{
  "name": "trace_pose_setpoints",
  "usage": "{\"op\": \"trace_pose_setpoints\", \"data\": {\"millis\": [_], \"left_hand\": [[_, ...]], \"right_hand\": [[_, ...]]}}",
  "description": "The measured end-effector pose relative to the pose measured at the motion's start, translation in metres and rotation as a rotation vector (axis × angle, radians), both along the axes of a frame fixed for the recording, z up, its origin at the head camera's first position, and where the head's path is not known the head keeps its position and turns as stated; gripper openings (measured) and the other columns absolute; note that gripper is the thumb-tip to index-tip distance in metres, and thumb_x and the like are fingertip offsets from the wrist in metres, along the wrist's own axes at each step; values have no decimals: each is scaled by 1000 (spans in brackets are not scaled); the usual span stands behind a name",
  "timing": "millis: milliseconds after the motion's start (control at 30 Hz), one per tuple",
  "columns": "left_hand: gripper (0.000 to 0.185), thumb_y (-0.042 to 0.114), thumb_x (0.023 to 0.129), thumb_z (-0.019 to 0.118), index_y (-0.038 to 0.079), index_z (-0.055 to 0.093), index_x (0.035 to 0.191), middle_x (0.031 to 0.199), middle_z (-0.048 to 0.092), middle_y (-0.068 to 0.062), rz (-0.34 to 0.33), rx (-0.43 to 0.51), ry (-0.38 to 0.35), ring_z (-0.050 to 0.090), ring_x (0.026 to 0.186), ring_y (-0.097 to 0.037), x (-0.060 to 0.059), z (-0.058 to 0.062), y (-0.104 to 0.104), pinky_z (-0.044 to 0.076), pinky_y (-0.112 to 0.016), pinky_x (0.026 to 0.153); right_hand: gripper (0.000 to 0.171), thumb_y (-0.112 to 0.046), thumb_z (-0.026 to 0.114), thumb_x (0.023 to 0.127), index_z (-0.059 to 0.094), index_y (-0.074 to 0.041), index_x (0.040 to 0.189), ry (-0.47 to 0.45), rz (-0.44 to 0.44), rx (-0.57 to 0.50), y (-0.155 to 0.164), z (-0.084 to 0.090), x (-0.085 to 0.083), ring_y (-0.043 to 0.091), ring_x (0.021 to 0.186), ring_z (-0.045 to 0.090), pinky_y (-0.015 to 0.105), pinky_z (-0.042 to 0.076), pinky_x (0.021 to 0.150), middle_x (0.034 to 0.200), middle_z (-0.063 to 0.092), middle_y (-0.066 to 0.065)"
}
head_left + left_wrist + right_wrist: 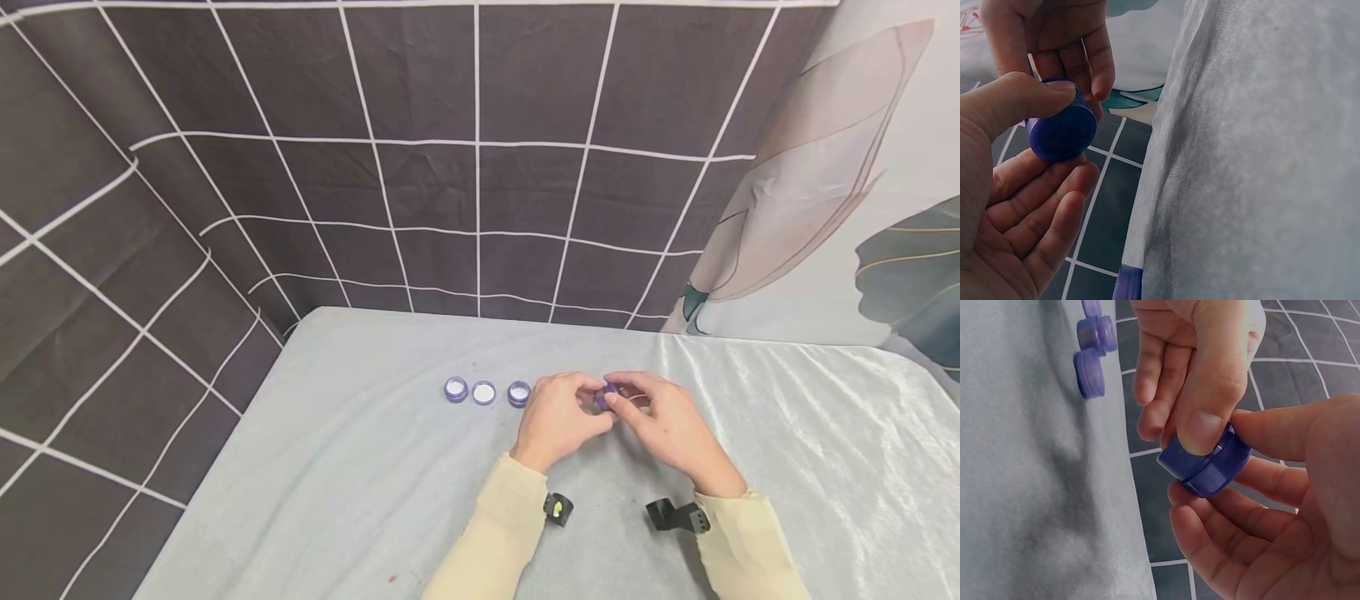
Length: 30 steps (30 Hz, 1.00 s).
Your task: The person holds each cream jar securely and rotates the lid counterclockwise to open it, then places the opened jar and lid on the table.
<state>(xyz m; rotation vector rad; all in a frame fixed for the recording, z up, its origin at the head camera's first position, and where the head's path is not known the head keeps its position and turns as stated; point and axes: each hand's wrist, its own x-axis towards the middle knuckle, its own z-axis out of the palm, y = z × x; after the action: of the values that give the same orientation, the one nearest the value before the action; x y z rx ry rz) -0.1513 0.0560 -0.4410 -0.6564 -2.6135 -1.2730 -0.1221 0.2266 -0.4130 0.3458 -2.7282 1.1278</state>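
Note:
A small purple jar [604,397] is held by both hands above the table. My left hand [558,419] pinches it from one side with thumb and fingers, and my right hand [666,422] grips the opposite side. In the right wrist view a seam divides the jar [1200,465] into two parts, with the left thumb [1205,428] on one part and the right fingers round the other. The flat round end of the jar [1063,134] faces the left wrist camera, with the left thumb over its upper edge.
Left of the hands stands a row of purple round pieces with white insides: one at the left [456,389], a flatter one in the middle [483,392] and one beside the left hand [518,393]. A pale cloth [315,467] covers the table, and dark gridded fabric [420,183] hangs behind.

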Motion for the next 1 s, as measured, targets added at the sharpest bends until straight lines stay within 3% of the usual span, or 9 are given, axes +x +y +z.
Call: {"op": "trace_pose_setpoints", "data": {"millis": [467,1000], "left_hand": [[28,31,75,83,19,79,100,87,74,13,3,-20,1,62,76,6,0,1,-1,44,-12,73],[29,32,76,83,18,79,101,88,74,12,0,-28,-13,65,76,4,2,3,-2,44,-11,71]], "right_hand": [[28,-16,69,95,70,-2,119,-19,30,-21,1,2,2,26,93,71,33,57,78,109,72,11],[26,-13,69,94,69,-2,118,-2,56,-9,3,-1,2,27,91,72,28,55,73,107,73,10]]}}
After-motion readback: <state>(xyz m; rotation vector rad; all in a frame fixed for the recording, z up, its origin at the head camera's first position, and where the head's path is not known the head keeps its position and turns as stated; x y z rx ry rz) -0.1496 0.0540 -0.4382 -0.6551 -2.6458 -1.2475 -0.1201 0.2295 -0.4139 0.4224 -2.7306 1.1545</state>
